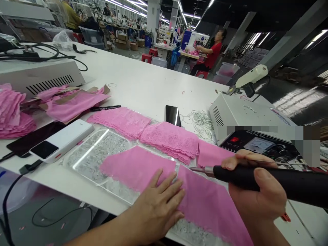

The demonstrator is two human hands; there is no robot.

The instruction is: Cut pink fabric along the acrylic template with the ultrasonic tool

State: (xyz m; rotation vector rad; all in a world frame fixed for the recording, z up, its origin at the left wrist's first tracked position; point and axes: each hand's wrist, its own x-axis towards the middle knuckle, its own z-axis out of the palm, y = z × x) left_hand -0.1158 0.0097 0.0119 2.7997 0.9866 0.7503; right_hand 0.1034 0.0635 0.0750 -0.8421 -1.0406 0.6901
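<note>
My left hand (pixel 159 205) lies flat with fingers spread on a pink fabric piece (pixel 138 167) that rests on a clear plate (pixel 94 153) near the table's front edge. My right hand (pixel 256 191) is wrapped round a black hand tool (pixel 282 182) whose metal tip (pixel 198 169) points left, just above the seam between this piece and a second pink fabric piece (pixel 212 201) at the right. Behind them lie two stacks of pink lace (pixel 169 138).
A white control box (pixel 246 119) stands at the right, a black phone (pixel 172 115) and thin loops behind the lace. A white power bank (pixel 61 140), a dark phone and cables lie left, with more pink pieces (pixel 12 112) and a grey machine (pixel 41 77). A person sits at a far sewing table.
</note>
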